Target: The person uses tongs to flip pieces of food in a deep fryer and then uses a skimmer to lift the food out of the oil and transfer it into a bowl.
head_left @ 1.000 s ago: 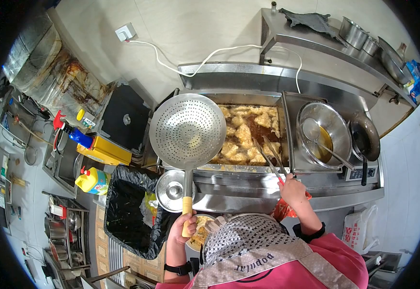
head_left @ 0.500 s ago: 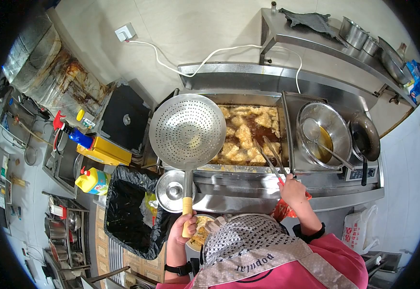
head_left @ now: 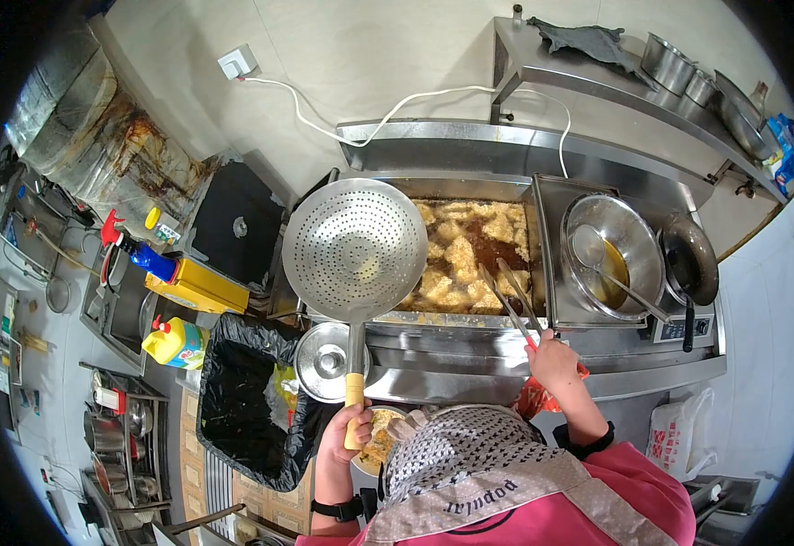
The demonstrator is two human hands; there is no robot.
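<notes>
Little has shifted since the earlier frame: both hands, the strainer and the tongs keep practically the same positions. Left hand (head_left: 347, 429) is closed around the pale-yellow handle of the strainer (head_left: 355, 250), a round, perforated metal bowl overlapping the left end of a rectangular steel tank (head_left: 470, 188). Right hand (head_left: 556, 361) grasps red-handled tongs (head_left: 512, 311); their slim metal tips are parted, among the pieces at the tank's right side. Irregular, rough-crusted golden food pieces (head_left: 460, 258) lie in brown liquid within the tank. To the right, a smooth steel bowl (head_left: 643, 227) contains a ladle (head_left: 636, 295) and yellow liquid. Tank and bowl occupy a stainless-steel bench (head_left: 415, 384) against a pale wall (head_left: 370, 45). A bin (head_left: 242, 409) lined with wrinkled black plastic stands at left; a metal shelf (head_left: 588, 77) carries pots at upper right.
</notes>
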